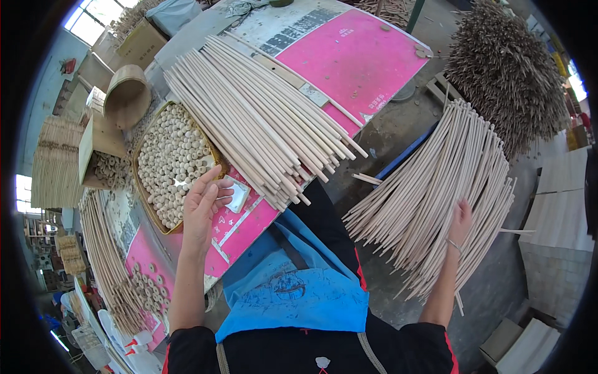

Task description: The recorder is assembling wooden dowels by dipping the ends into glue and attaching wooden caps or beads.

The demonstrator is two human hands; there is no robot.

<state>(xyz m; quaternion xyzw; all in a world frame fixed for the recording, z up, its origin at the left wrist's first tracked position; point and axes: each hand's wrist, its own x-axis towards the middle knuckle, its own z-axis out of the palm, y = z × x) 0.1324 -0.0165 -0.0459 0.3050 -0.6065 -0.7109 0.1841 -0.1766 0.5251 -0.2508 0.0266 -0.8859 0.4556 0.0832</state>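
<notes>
"Which way do the rods lie?"

"The right-hand rods [423,206], a thick fanned bundle at centre right of the frame, run from upper right to lower left. The bench rods [249,106], in the upper middle, slant the other way, upper left to lower right."

"And the hands?"

"The right grip [460,218] is over the right-hand rods, fingers toward the top of the frame. I can't tell whether it's closed around any. The left grip [200,202], left of centre, has its fingers half curled beside the tray [163,231] of round wooden beads [171,153] and a small white dish [237,196]. Whether it pinches something, I can't tell either."

"Edges and room?"

"The bench [355,56] has its near edge slanting from upper right to lower left, and the lower ends of some bench rods stick out past it. A bare pink stretch lies at upper centre. Between bench and bundle there's a strip of floor [389,128], with a blue rail [405,153] along the bundle's left side."
</notes>
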